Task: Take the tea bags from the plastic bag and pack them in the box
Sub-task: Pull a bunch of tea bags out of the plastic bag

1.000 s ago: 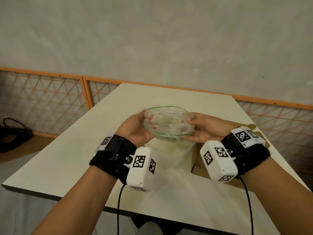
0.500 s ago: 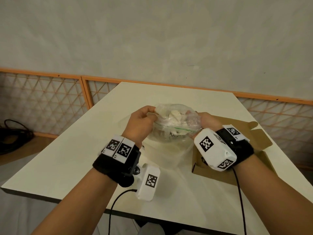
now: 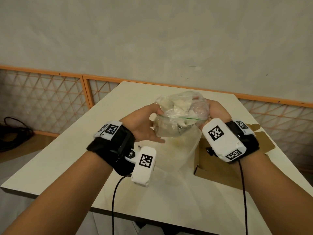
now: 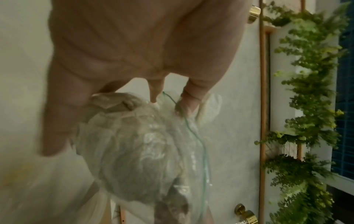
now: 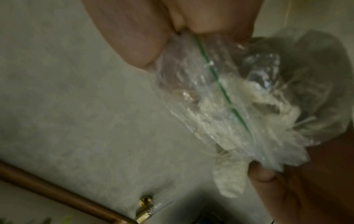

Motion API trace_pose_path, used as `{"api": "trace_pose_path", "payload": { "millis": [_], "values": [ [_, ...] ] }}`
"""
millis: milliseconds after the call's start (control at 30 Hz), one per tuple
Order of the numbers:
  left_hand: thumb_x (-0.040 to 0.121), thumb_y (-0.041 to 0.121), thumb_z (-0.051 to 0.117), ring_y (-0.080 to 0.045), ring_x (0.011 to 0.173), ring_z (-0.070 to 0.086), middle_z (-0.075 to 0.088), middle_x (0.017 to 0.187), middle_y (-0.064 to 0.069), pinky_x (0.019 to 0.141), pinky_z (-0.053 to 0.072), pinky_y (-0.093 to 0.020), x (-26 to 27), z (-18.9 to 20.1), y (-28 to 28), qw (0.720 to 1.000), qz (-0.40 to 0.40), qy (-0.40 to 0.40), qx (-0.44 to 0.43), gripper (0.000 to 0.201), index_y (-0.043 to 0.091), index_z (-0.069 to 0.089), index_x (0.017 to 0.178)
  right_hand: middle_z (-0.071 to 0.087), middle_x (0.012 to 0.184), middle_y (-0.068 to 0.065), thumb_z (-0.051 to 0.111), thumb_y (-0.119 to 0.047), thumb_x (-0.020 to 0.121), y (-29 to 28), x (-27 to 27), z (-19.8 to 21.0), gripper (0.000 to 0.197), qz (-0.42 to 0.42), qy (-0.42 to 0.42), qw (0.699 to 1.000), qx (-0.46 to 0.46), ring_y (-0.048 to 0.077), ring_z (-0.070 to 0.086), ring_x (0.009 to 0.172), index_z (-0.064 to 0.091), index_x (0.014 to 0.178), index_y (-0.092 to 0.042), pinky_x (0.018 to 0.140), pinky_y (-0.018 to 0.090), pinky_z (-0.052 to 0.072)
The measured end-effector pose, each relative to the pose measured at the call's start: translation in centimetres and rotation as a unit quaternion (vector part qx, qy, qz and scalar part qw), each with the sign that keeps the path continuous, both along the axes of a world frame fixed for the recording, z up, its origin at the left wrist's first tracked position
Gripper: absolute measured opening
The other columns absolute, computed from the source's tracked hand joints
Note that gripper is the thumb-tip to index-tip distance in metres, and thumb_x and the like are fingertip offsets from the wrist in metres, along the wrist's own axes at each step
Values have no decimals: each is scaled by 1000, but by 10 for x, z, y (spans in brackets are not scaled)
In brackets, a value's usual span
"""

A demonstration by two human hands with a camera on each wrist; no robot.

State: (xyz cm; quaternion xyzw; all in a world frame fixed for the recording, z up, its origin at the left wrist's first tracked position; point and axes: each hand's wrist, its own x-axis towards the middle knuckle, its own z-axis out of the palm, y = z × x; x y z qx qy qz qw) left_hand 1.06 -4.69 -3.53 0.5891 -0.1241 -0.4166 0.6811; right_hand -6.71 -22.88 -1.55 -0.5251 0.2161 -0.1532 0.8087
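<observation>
A clear plastic zip bag (image 3: 179, 116) with a green seal line, stuffed with pale tea bags (image 3: 179, 107), is held up above the table between both hands. My left hand (image 3: 145, 126) pinches its left edge at the seal, thumb on top. My right hand (image 3: 215, 112) grips the bag's right side. In the left wrist view the plastic bag (image 4: 138, 151) bulges below the fingers (image 4: 189, 97). The right wrist view shows the plastic bag (image 5: 229, 98) squeezed between thumb and fingers (image 5: 201, 19). The open brown cardboard box (image 3: 218, 167) lies on the table under my right wrist.
The white table (image 3: 84, 158) stands against a plain wall, with an orange lattice rail (image 3: 42, 99) behind it. Black cables (image 3: 13, 131) lie on the floor at the left. A second limp clear plastic sheet (image 3: 183, 156) hangs beneath the bag.
Both hands have turned the bag over and lifted it, so its mouth now faces down and its bulging bottom faces up. The wrists have rolled inward.
</observation>
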Motion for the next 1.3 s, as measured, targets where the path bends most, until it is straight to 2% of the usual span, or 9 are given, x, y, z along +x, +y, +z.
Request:
{"api": "trace_pose_path", "payload": {
  "millis": [100,200,333,433,567,767,1000,1167,1300],
  "values": [
    [82,-5,44,-36,106,57,51,123,-18,76,58,-47,9,-6,-1,997,60,1,-51,49,17,55,125,67,94,16,40,-19,98,2,0,0,26,8,48,999,17,25,70,64,61,106,-5,48,33,56],
    [81,-15,38,-31,103,61,57,125,-21,63,59,-36,13,-14,-2,992,107,5,-66,50,3,55,124,65,106,16,46,-16,95,4,4,-3,20,-31,90,991,-93,27,67,79,59,108,-6,57,31,55],
    [87,-14,39,-24,85,62,62,101,-16,52,56,-28,15,-16,0,988,147,-18,-41,32,-6,61,109,53,113,3,60,-23,87,14,-9,-6,23,-151,22,848,-508,13,52,90,46,103,-28,79,21,45],
    [86,-11,42,-25,84,62,58,106,-19,54,56,-30,18,-16,-2,990,133,-37,-11,23,0,56,101,48,107,-8,70,-36,78,35,-21,-5,36,-18,-93,801,-591,1,48,93,47,107,-37,75,7,37],
    [85,-16,42,-27,74,64,57,100,-18,54,57,-28,17,-16,-4,991,120,-54,-5,27,11,46,87,47,105,-6,67,-42,79,35,-13,-12,39,86,-30,726,-682,10,47,104,54,116,-40,88,25,41],
    [86,-19,34,-21,62,62,60,87,-14,49,54,-21,13,-23,-5,994,103,-29,-20,39,10,57,74,64,95,1,62,-24,87,24,-2,-6,18,39,5,749,-661,17,59,91,68,102,-17,85,27,46],
    [80,6,51,-22,82,59,60,99,-1,61,53,-26,7,-19,-11,987,146,9,-61,19,14,66,89,60,86,-3,58,-10,86,27,0,2,18,48,-13,763,-645,15,58,84,69,99,-18,80,25,45],
    [76,-17,42,-25,93,58,66,103,-6,74,52,-32,10,-16,-10,987,124,-68,-74,53,9,64,117,59,90,0,59,-14,84,31,5,-3,17,73,16,725,-685,14,56,83,69,96,-22,75,21,40],
    [75,-22,30,-32,101,60,62,118,-20,88,50,-43,12,-23,-7,986,140,-77,-57,61,0,56,125,64,89,-3,63,-22,82,30,10,-7,13,65,56,749,-657,16,61,84,65,95,-24,80,29,50]
  ]
}}
